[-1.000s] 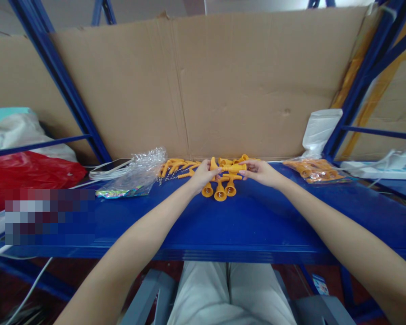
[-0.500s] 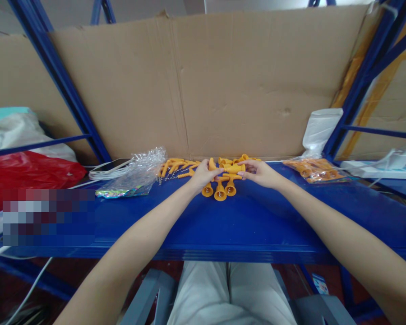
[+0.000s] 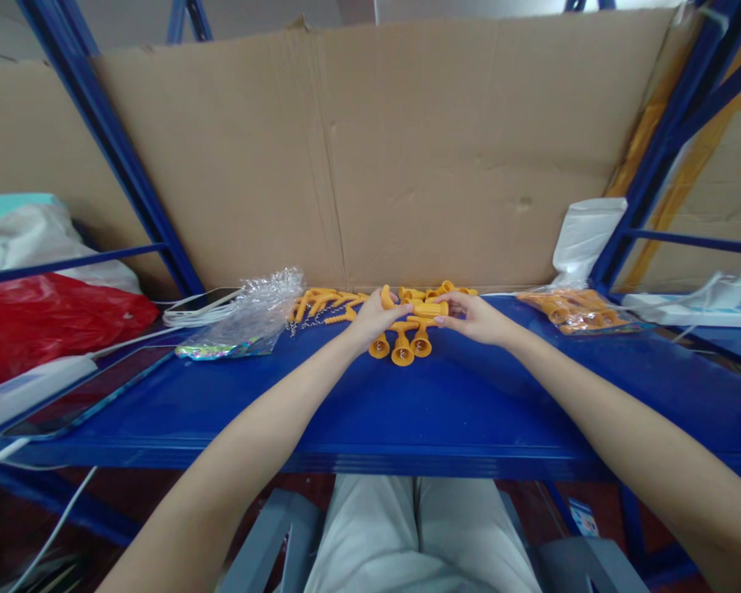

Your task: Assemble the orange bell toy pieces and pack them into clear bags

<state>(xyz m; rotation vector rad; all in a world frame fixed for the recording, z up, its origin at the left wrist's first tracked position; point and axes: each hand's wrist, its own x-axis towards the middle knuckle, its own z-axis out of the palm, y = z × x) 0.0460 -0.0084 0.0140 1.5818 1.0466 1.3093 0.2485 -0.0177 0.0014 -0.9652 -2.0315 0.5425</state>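
Observation:
My left hand [image 3: 374, 319] is closed on the curved orange handle [image 3: 386, 296] of a corkscrew. The fingers of my right hand [image 3: 475, 319] close around its ribbed orange sleeve [image 3: 431, 309]. Handle and sleeve lie in line, held level above the shelf; whether they are joined is hidden by my fingers. Just below stand several orange corkscrews with bell-shaped ends [image 3: 403, 355], metal spirals showing inside. Loose orange handles with bare spirals [image 3: 321, 303] are piled left of my left hand. Behind my hands lie more orange sleeves [image 3: 448, 287].
The blue shelf [image 3: 407, 420] is backed by cardboard [image 3: 432, 156]. A clear plastic bag [image 3: 240, 321] lies left, near white cables. At right is a bag of orange parts [image 3: 584, 311]. A tablet-like dark device [image 3: 92, 394] and a power strip [image 3: 34, 387] sit far left.
The sleeve in my right hand has turned or shifted slightly, and my right fingers now wrap its end more closely. My left hand stays nearly in place.

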